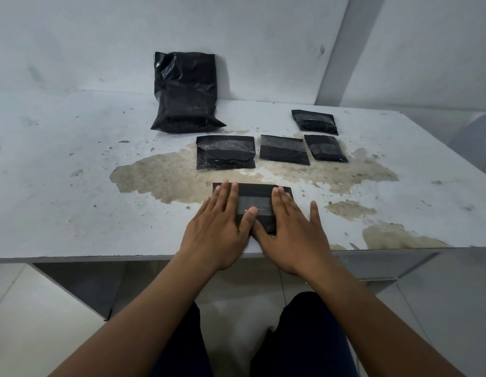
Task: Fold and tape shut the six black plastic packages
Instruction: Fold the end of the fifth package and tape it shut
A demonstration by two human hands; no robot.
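Note:
A folded black plastic package [254, 198] with a strip of clear tape across it lies near the table's front edge. My left hand [218, 227] lies flat on its left part, my right hand [293, 229] flat on its right part, fingers spread and thumbs meeting at its near edge. Behind it lie three folded, taped packages in a row: a larger one [225, 152], a middle one [284, 150] and a right one [325, 148]. One more taped package [314, 122] sits farther back right. A big unfolded black package [185, 92] leans against the wall.
The white table [73, 186] has a worn brown patch in the middle and at the front right. A white wall stands right behind it, with a grey pillar at the back right. My knees in dark trousers are below the front edge.

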